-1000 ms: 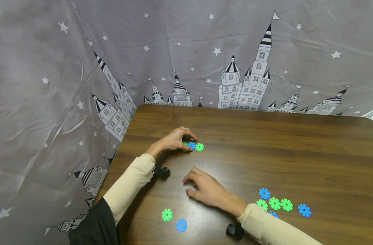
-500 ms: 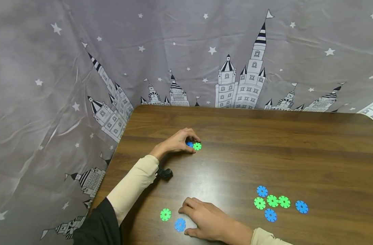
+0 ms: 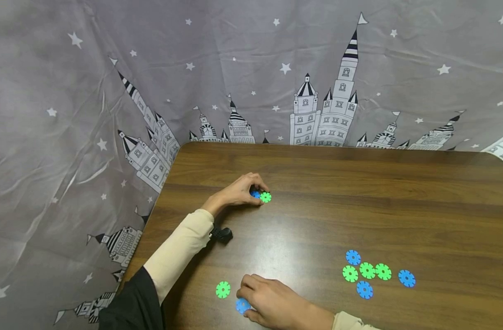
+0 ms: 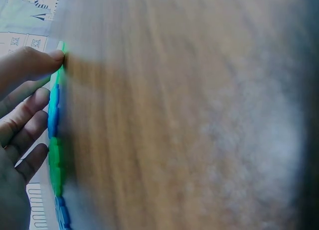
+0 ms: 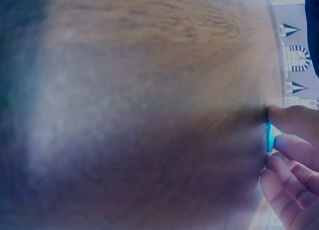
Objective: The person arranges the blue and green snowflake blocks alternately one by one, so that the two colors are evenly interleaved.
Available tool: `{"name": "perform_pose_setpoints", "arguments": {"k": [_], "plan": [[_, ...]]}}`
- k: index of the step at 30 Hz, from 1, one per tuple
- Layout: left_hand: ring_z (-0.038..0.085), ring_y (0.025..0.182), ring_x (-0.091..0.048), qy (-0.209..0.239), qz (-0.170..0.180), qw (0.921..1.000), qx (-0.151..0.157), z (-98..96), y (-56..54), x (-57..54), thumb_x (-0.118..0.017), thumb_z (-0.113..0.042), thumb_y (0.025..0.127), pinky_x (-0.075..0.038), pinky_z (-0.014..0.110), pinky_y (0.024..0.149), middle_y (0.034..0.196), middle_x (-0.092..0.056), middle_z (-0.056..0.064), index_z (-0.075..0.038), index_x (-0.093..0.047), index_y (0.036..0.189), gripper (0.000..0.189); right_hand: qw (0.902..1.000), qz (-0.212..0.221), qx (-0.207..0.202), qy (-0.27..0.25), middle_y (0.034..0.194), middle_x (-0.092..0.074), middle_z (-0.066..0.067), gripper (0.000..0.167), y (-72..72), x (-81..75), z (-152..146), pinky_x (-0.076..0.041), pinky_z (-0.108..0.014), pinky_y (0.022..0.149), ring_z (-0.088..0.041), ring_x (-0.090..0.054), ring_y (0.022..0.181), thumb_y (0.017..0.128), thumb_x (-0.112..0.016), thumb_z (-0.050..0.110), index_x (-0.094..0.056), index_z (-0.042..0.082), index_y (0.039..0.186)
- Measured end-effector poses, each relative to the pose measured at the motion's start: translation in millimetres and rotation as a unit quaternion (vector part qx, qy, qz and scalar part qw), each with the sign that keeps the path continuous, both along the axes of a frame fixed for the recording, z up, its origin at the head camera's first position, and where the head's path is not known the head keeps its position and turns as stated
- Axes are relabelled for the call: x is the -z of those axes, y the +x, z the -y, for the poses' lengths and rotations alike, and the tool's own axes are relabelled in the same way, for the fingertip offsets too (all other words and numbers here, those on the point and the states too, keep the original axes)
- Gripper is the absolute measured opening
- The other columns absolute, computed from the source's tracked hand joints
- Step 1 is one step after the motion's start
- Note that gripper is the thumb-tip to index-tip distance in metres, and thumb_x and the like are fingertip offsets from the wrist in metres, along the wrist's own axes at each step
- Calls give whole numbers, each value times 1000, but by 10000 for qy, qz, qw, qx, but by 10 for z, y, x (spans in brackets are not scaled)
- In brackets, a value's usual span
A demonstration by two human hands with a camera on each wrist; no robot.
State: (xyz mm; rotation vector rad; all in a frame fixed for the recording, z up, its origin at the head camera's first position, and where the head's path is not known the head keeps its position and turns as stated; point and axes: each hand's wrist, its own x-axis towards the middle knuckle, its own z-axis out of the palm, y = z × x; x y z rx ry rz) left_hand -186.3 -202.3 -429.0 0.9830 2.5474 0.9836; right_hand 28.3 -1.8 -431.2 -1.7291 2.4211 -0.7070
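My left hand (image 3: 240, 190), at the table's far left, has its thumb and index finger at opposite edges of a green notched disc (image 3: 265, 197). Beside that disc a blue notched disc (image 3: 255, 195) shows inside the curve of the hand. The left wrist view shows a row of alternating green and blue discs, with a lower green disc (image 4: 56, 165) past the fingers. Near the front, my right hand (image 3: 273, 302) pinches a blue notched disc (image 3: 242, 305) by its edges; the right wrist view shows this blue disc (image 5: 270, 136) between thumb and index finger.
A loose green disc (image 3: 223, 289) lies left of my right hand. Several green and blue discs, among them a green disc (image 3: 367, 270) and a separate blue disc (image 3: 407, 278), lie at the right on the wooden table (image 3: 309, 220). Behind hangs a grey castle-print curtain (image 3: 251, 46).
My right hand has come down toward the front and left, from the middle of the table to the blue disc. My left hand has shifted slightly right along the row, to the end green disc.
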Motion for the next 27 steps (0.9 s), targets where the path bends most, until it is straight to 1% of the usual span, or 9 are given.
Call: {"name": "perform_pose_setpoints", "arguments": {"k": [3, 6, 10, 13, 17, 24, 27], "plan": [[20, 96, -53, -6, 37, 10000, -25, -4, 1, 2, -82, -14, 75, -41, 37, 88, 99, -64, 5, -7, -73, 110, 37, 9999, -99, 14, -57, 100, -55, 9, 20, 3, 6, 5, -40, -7, 74, 2, -49, 88, 88, -72, 26, -66, 15, 104], [20, 96, -53, -18, 64, 10000, -31, -3, 2, 4, -81, -14, 76, -41, 37, 89, 100, -64, 5, -7, -73, 110, 36, 9998, -198, -77, -22, 97, -55, 9, 21, -4, -1, 2, -39, -6, 72, 3, -47, 85, 86, -73, 25, -66, 14, 102], [20, 97, -52, -46, 86, 9999, -56, -11, 4, -3, -81, -14, 76, -40, 37, 89, 100, -64, 5, -6, -73, 110, 36, 9997, -171, -193, 48, 95, -56, 10, 23, -4, -16, -23, -37, -5, 72, 4, -46, 83, 84, -74, 25, -66, 13, 102], [19, 97, -52, -63, 70, 9999, -76, -10, 1, 3, -82, -14, 76, -40, 37, 89, 100, -63, 4, -7, -73, 110, 35, 9999, -98, -131, -15, 94, -57, 10, 25, 0, -19, -55, -37, -4, 72, 5, -47, 82, 81, -75, 24, -67, 13, 102], [18, 96, -52, -54, 56, 9999, -78, 2, -2, 19, -82, -15, 76, -40, 35, 88, 98, -63, 2, -8, -74, 109, 35, 9998, -3, 89, -193, 91, -57, 11, 25, -13, -16, -119, -37, -5, 70, 6, -46, 79, 76, -76, 22, -67, 15, 99], [18, 98, -52, -167, 30, 9998, -111, 12, -13, 23, -82, -17, 77, -38, 37, 91, 100, -64, 1, -10, -74, 109, 34, 9959, 581, 683, -155, 97, -57, 8, 26, -89, -32, -313, -43, -11, 71, 3, -48, 82, 76, -75, 19, -66, 13, 101], [18, 99, -52, -224, 45, 9996, -137, 16, -15, 24, -82, -18, 77, -36, 39, 92, 101, -64, 1, -12, -74, 109, 33, 9939, 622, 883, -219, 97, -57, 8, 27, -117, -8, -372, -45, -13, 72, 0, -49, 83, 76, -74, 18, -66, 12, 100]]}}
